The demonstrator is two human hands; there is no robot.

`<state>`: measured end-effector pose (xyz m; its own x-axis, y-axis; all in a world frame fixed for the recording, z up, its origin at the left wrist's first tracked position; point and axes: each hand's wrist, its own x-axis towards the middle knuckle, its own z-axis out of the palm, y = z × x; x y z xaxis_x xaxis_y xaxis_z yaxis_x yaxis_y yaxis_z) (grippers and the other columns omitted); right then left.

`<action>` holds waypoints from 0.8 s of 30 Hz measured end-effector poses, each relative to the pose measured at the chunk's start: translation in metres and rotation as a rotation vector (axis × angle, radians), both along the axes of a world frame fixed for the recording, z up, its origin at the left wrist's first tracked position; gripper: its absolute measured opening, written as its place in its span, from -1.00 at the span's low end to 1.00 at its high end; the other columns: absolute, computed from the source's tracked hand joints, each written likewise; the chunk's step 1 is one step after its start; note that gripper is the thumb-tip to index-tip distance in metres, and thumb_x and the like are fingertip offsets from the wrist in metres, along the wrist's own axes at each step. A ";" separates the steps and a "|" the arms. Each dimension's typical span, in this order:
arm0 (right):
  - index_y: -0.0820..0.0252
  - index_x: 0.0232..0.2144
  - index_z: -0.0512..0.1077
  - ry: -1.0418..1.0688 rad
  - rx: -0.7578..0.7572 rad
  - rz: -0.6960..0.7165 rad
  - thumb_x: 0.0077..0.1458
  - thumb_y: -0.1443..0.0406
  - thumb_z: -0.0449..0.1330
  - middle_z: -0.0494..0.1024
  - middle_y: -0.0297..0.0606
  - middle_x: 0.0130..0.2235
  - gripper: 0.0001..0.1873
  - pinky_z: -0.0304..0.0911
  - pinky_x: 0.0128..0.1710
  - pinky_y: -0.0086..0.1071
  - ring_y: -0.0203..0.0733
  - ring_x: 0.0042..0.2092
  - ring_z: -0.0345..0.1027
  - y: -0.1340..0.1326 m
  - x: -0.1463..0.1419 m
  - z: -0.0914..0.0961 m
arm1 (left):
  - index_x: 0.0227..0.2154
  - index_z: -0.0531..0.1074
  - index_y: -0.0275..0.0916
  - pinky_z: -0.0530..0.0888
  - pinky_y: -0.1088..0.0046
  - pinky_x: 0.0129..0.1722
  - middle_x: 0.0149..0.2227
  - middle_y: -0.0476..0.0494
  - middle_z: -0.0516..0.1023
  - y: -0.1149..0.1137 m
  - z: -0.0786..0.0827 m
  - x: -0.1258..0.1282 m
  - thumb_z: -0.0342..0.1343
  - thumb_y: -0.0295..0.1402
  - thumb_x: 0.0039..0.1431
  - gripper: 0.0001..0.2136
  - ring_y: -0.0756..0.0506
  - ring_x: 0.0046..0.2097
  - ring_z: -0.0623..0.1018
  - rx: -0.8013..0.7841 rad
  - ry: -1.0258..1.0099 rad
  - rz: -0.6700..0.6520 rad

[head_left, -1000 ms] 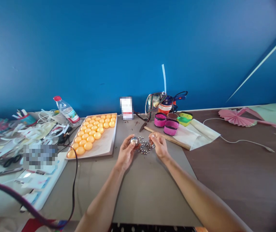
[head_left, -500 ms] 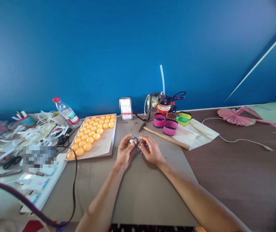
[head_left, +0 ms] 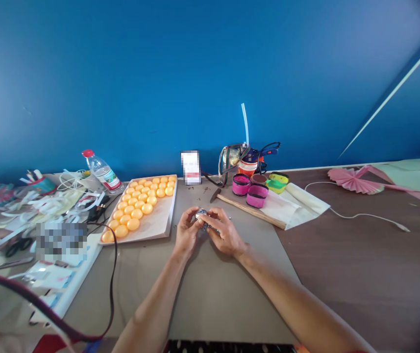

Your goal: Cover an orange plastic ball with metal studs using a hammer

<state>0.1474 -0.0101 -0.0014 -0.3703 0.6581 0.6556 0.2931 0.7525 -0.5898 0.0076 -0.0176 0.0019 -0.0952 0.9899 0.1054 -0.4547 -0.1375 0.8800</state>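
A small shiny silver ball (head_left: 202, 214) with a speckled, faceted surface sits between my two hands, just above the grey mat. My left hand (head_left: 186, 231) is closed on its left side, thumb toward me. From the right, the fingers of my right hand (head_left: 227, 232) are closed and press on the ball and on silvery bits beside it. Much of the silver material is covered by the fingers, so its exact kind cannot be made out. Beyond the right hand lies a hammer (head_left: 248, 209) with a wooden handle.
Left of my hands is a white tray (head_left: 160, 223) with rows of orange balls (head_left: 133, 224). Pink bands (head_left: 257, 195) and a green band (head_left: 278, 182) stand at the back right. A bottle (head_left: 103, 171), cluttered strips and a dark cable (head_left: 113, 279) lie left.
My right hand has shifted left, its fingers now over the ball. Loose silvery bits that showed between the hands are now mostly covered.
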 end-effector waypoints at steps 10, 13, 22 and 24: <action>0.19 -0.15 0.43 -0.420 -0.111 -0.449 0.06 0.29 0.07 0.43 -0.15 -0.22 -0.71 0.04 -0.07 -0.22 -0.07 -0.09 0.19 0.022 0.022 -0.002 | -0.14 0.41 -0.14 0.39 0.23 -0.02 0.00 -0.13 0.39 0.001 0.006 -0.003 0.24 -0.37 -0.06 -0.64 -0.11 -0.10 0.49 0.005 -0.130 -0.059; 0.18 -0.14 0.42 -0.602 -0.186 -0.462 0.05 0.23 0.10 0.41 -0.13 -0.19 -0.70 0.00 -0.12 -0.26 -0.06 -0.10 0.16 0.021 0.017 -0.004 | -0.18 0.42 -0.18 0.32 0.20 0.06 -0.09 -0.10 0.45 0.003 0.003 -0.003 0.26 -0.38 -0.09 -0.66 -0.12 -0.08 0.49 0.004 -0.152 -0.040; 0.15 -0.36 0.47 -0.575 -0.248 -0.412 0.12 0.34 0.03 0.43 -0.19 -0.29 -0.80 -0.05 -0.21 -0.35 -0.17 -0.18 0.18 0.022 0.010 -0.010 | -0.19 0.43 -0.20 0.29 0.16 0.07 -0.23 -0.07 0.50 0.003 0.000 -0.002 0.27 -0.38 -0.11 -0.66 -0.11 -0.12 0.51 -0.019 -0.114 -0.015; 0.17 -0.40 0.47 -0.534 -0.227 -0.409 0.12 0.35 0.03 0.43 -0.20 -0.32 -0.80 -0.05 -0.21 -0.34 -0.18 -0.20 0.19 0.023 0.009 -0.012 | -0.19 0.43 -0.20 0.30 0.17 0.07 -0.23 -0.07 0.50 0.003 0.001 -0.002 0.27 -0.38 -0.11 -0.66 -0.11 -0.12 0.51 -0.027 -0.115 -0.012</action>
<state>0.1563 0.0127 -0.0132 -0.2974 0.9118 0.2832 0.8187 0.3961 -0.4157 0.0060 -0.0145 0.0027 -0.0938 0.9933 0.0676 -0.5547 -0.1085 0.8250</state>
